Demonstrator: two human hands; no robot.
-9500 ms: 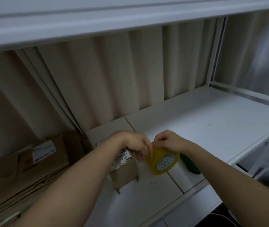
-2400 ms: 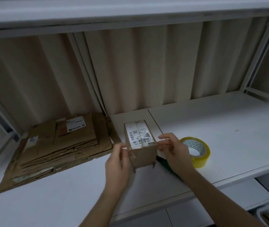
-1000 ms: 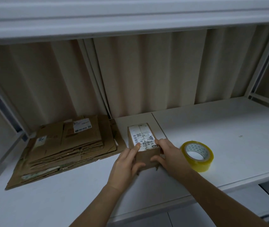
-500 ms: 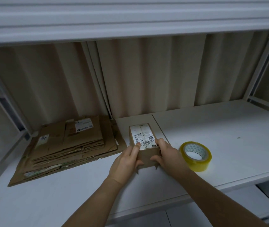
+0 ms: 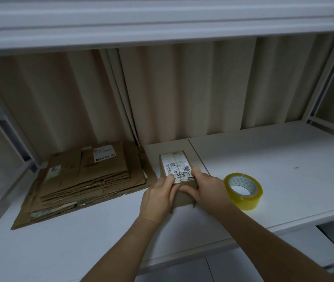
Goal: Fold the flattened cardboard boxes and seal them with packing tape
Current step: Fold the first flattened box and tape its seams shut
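Observation:
A small brown cardboard box (image 5: pixel 175 165) with white shipping labels on top stands on the white shelf (image 5: pixel 274 159). My left hand (image 5: pixel 158 197) grips its near left corner, fingers over the top edge. My right hand (image 5: pixel 207 189) holds its near right side, thumb across the front face. A roll of yellowish packing tape (image 5: pixel 243 191) lies flat on the shelf just right of my right hand, untouched. A stack of flattened cardboard boxes (image 5: pixel 84 180) lies to the left of the small box.
A second shelf board (image 5: pixel 162 19) hangs low overhead. Beige curtain (image 5: pixel 182 92) closes the back. White metal uprights (image 5: pixel 5 127) stand at the left and right ends. Open shelf surface stretches to the right behind the tape.
Both hands have closed in tighter on the box's near end, and the thumbs now press onto its front face. The box and the tape roll stayed in place.

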